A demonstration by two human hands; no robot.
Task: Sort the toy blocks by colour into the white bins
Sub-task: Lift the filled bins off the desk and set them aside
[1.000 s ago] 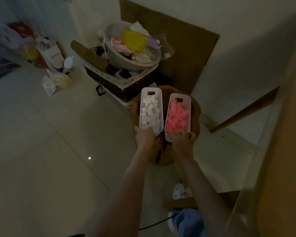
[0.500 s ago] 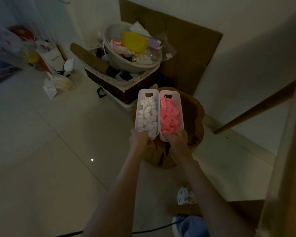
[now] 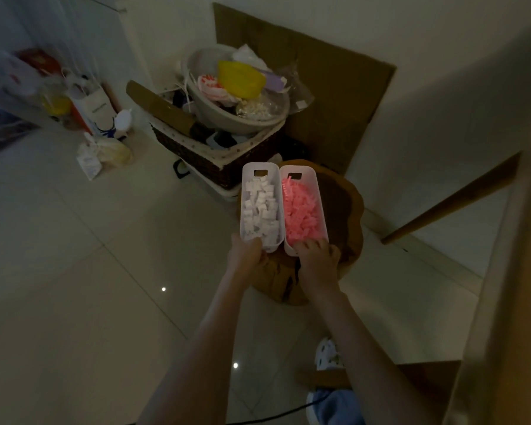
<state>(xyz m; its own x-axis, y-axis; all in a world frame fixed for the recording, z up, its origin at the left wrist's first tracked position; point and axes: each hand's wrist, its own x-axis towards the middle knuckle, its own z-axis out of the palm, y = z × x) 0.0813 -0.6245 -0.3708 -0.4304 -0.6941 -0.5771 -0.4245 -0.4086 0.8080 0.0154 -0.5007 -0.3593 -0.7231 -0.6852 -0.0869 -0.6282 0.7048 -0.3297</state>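
Two long white bins stand side by side, touching, on a round brown wooden stool (image 3: 347,207). The left bin (image 3: 246,179) holds white blocks (image 3: 261,207). The right bin (image 3: 313,179) holds pink blocks (image 3: 301,213). My left hand (image 3: 246,256) grips the near end of the left bin. My right hand (image 3: 318,259) grips the near end of the right bin, fingers curled over its rim among the pink blocks.
Behind the stool stands a dark wicker basket (image 3: 196,154) with a grey basin (image 3: 276,118) of clutter on top. Brown cardboard (image 3: 334,87) leans on the wall. Bags (image 3: 95,105) sit at the far left on the tiled floor. A wooden edge (image 3: 451,197) runs at the right.
The two bins were apart a second ago and now sit pressed together on the stool. Both hands still hold their near ends.
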